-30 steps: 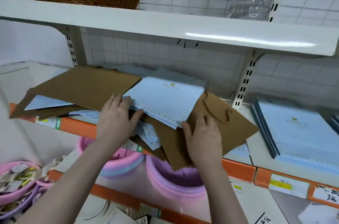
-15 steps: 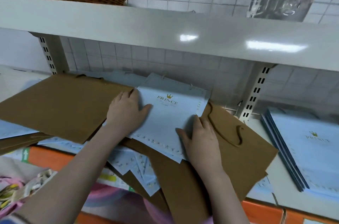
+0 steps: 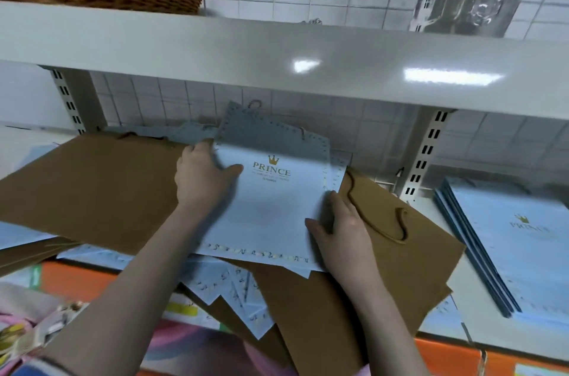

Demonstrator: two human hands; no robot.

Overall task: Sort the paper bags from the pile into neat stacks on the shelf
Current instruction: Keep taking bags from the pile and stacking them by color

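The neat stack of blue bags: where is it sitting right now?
The neat stack of blue bags lies at the right edge of the head view, on the lower shelf, right of the brown bag.

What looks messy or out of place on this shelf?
The pile in the middle: brown bags and blue bags lie mixed at odd angles, some corners hanging over the shelf edge. The blue stack at right is squared. Both the left hand and the right hand rest on the top blue bag.
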